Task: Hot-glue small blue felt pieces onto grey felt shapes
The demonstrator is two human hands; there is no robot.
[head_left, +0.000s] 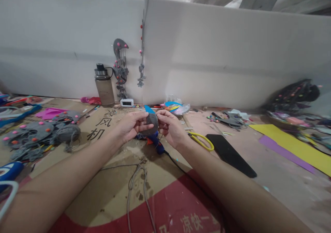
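My left hand (130, 125) is closed on a small grey felt piece (152, 123), held upright above the cardboard. A blue pointed scrap (149, 109) shows at its top edge; I cannot tell if the two are joined. The fingers of my right hand (172, 127) pinch at the felt's right edge, and their tips are partly hidden. Just beneath both hands lies a blue glue gun (158, 146) with a black cord trailing toward me. Grey yarn (144, 181) runs in loose strands over the cardboard below.
Left are grey felt shapes with pink balls (33, 133) and a water bottle (104, 88). A small white clock (126, 103) stands by the wall. Right are yellow-handled scissors (204, 141), a black phone (231, 155) and yellow sheet (292, 143). Felt garlands (121, 62) hang behind.
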